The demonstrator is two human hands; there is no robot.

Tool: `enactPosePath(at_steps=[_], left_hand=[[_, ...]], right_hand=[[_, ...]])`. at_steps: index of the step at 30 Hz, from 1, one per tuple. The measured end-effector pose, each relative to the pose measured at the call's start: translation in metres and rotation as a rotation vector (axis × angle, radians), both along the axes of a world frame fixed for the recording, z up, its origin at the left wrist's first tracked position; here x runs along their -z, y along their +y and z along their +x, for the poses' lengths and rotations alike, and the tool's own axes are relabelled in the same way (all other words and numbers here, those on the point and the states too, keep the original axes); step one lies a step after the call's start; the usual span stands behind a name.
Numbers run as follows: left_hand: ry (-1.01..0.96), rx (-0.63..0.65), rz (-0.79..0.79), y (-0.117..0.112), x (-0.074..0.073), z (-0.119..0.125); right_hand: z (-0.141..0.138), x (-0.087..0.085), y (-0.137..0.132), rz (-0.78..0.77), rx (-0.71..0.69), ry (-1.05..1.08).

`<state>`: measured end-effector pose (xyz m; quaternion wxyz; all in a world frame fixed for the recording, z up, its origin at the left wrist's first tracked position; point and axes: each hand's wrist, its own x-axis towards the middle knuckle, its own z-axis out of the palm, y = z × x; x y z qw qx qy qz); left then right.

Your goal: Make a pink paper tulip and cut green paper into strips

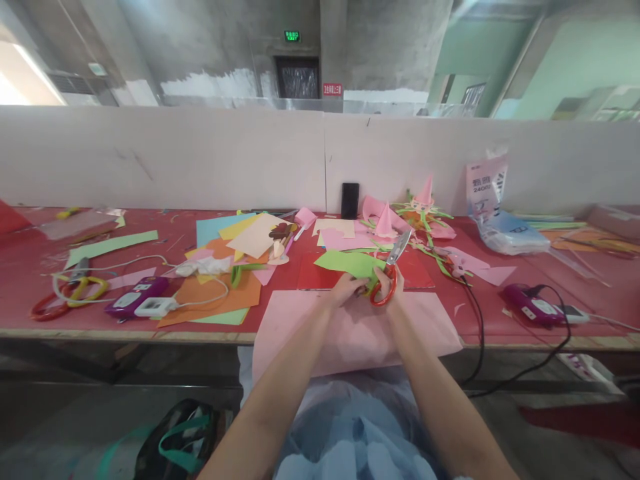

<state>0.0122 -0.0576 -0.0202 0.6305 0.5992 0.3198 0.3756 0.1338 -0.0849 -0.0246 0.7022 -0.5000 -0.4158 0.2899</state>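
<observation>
My right hand (391, 283) is closed on the handles of red-handled scissors (389, 270), whose blades point up and away toward the right. My left hand (345, 290) pinches the near edge of a light green paper sheet (350, 262) just left of the scissors. Both hands hover over a large pink paper sheet (345, 330) that hangs over the near edge of the red table (30, 267). The blades lie beside the green sheet's right edge; whether they bite into it I cannot tell.
Coloured paper sheets (235, 250) and pink paper cones (386, 220) litter the middle. Yellow and red scissors (75, 290) and a purple device (136, 297) lie at left. Another purple device (530, 305) with black cable sits at right. A black phone (349, 200) leans on the partition. A bag (175, 437) lies below.
</observation>
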Motion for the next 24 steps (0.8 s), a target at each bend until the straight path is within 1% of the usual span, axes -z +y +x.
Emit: enactPosePath(at_steps=[2, 4, 8, 11, 14, 16, 18, 21, 24], left_hand=[[0.0, -0.07, -0.026, 0.002, 0.001, 0.0], [-0.008, -0.108, -0.078, 0.004, 0.0, -0.001], [-0.021, -0.091, -0.128, 0.004, -0.002, -0.005], [0.008, -0.079, -0.128, 0.005, 0.0, -0.006], [0.053, -0.119, -0.076, 0.008, 0.002, -0.006], [0.097, -0.176, -0.01, 0.01, 0.002, -0.006], [0.134, -0.249, 0.058, 0.012, 0.001, -0.006], [0.142, -0.35, 0.12, 0.012, -0.002, -0.006], [0.157, -0.384, 0.088, 0.011, -0.003, -0.004]], right_hand=[[0.0, 0.001, 0.001, -0.007, -0.018, 0.031], [0.0, 0.002, 0.001, -0.014, -0.015, 0.037], [0.0, 0.001, 0.0, -0.016, -0.006, 0.028], [-0.002, -0.004, -0.002, -0.028, 0.046, 0.033], [-0.005, -0.011, -0.005, -0.024, 0.096, 0.103], [-0.007, -0.014, -0.006, 0.006, 0.058, 0.153], [-0.008, -0.014, -0.007, 0.077, -0.008, 0.172], [-0.009, -0.012, -0.004, 0.185, -0.051, 0.132], [-0.01, -0.01, -0.003, 0.2, -0.048, 0.07]])
